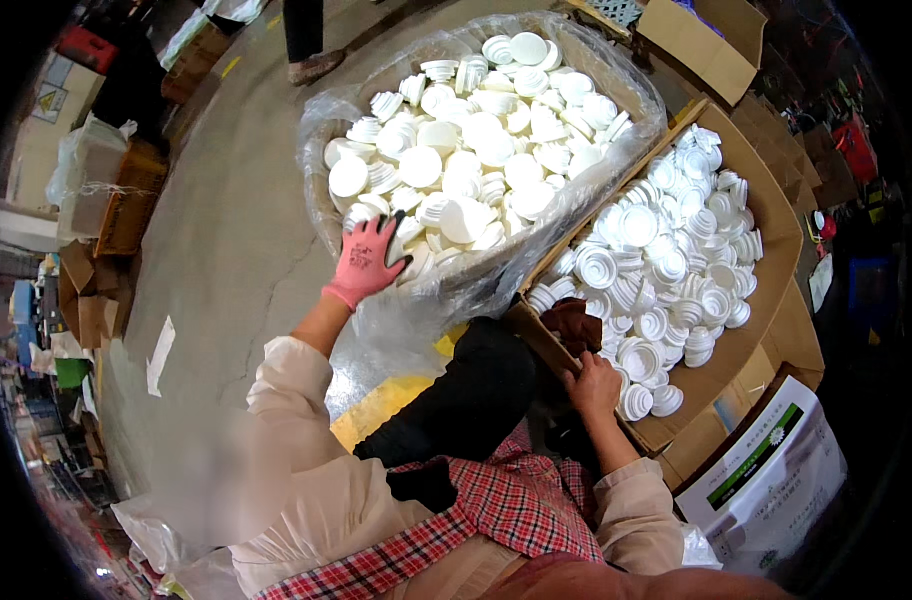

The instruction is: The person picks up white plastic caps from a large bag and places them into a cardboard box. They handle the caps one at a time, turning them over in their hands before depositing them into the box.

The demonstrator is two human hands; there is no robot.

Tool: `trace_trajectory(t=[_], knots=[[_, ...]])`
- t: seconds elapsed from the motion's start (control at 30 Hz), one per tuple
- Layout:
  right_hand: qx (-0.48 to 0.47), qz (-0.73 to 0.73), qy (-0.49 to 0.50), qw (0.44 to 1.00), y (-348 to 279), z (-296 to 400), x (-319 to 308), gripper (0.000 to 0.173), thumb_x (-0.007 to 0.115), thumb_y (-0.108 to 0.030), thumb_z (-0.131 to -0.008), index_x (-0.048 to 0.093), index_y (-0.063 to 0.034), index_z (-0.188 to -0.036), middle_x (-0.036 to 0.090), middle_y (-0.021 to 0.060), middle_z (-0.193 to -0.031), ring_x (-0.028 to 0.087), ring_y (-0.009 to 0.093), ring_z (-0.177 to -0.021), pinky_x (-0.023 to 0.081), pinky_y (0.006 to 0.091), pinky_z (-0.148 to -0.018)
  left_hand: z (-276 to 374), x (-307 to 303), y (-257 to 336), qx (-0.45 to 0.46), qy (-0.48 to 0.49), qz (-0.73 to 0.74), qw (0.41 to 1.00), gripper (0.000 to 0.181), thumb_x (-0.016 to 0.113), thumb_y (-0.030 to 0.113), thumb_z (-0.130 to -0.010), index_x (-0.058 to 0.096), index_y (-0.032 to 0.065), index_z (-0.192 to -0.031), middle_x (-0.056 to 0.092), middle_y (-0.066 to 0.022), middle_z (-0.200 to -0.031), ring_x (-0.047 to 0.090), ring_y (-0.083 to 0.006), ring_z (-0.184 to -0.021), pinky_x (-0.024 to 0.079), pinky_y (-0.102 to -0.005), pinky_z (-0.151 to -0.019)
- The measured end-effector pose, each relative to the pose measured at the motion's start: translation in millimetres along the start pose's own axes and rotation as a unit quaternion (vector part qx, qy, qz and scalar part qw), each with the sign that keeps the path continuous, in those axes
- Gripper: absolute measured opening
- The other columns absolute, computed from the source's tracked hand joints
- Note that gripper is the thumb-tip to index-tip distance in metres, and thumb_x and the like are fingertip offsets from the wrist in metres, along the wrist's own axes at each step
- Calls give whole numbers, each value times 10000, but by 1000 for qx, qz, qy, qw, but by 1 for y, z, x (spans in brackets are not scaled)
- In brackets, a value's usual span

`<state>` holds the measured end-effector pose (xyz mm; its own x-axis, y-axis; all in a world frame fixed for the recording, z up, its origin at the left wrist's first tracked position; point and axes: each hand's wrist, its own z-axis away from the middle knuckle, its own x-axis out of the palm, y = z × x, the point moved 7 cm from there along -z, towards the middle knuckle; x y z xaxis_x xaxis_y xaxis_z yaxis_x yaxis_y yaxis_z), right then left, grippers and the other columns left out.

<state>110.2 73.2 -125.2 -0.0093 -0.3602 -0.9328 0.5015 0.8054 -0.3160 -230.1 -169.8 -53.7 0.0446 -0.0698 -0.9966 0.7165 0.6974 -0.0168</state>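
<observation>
My left hand (363, 259), in a pink glove with dark fingertips, is at the near left rim of a plastic-lined box (317, 161). Its fingers are spread at the edge of a heap of ridged white plastic caps (462, 169). Bare, my right hand (597, 381) lies over the near rim of an open cardboard box (778, 259). A dark brown cloth item (573, 326) is just beyond its fingers; whether they grip it or the rim is unclear. That box holds many smaller white ridged plastic pieces (654, 255).
A person's shoe (317, 67) stands past the plastic-lined box. Another open carton (700, 45) is at the far right. White printed sacks (771, 465) lie beside the near right box corner. An orange crate (131, 199) and cartons line the left. A paper strip (160, 356) lies on the floor.
</observation>
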Motion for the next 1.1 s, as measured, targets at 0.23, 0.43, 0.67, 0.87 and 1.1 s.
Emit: trace_trajectory(t=[0.23, 0.43, 0.67, 0.87, 1.1], knots=[[16, 5, 3, 1000, 4, 4, -1, 352, 780, -290, -694, 604, -52, -883, 627, 130, -813, 630, 310, -787, 511, 441, -674, -28, 67, -37, 21, -106, -169, 980, 601, 523, 471, -892, 470, 99, -1361, 398, -181, -1435, 310, -371, -1362, 260, -620, -1060], [12, -7, 11, 1000, 5, 7, 6, 359, 774, -321, -688, 606, -66, -877, 645, 128, -843, 640, 320, -798, 507, 464, -679, -24, 44, -14, -42, -10, -13, 999, 577, 566, 441, -885, 492, 80, -1329, 428, -188, -1390, 342, -405, -1319, 234, -652, -1047], [9, -3, 2, 1000, 2, 8, 5, 401, 724, -371, -722, 609, -62, -950, 653, 139, -849, 647, 349, -809, 516, 473, -703, -36, -74, 157, 161, 105, 140, 971, 533, 624, 383, -832, 531, 79, -1260, 513, -155, -1252, 436, -351, -1220, 277, -588, -1031], [-36, -36, 13, 999, 15, 24, 1, 492, 671, -383, -772, 580, -50, -1123, 572, 184, -1161, 574, 369, -1032, 495, 483, -789, -2, -111, 355, 397, 54, 303, 865, 502, 586, 387, -881, 534, 44, -1245, 563, -165, -1204, 479, -322, -1188, 299, -479, -1057], [1, -197, 213, 957, 80, 128, -153, 415, 690, -325, -829, 597, -50, -1126, 567, 175, -1156, 533, 374, -1078, 460, 453, -881, 0, -8, 387, 390, -62, 295, 870, 446, 657, 333, -848, 623, -12, -1127, 649, -177, -1101, 605, -331, -1037, 467, -410, -907]])
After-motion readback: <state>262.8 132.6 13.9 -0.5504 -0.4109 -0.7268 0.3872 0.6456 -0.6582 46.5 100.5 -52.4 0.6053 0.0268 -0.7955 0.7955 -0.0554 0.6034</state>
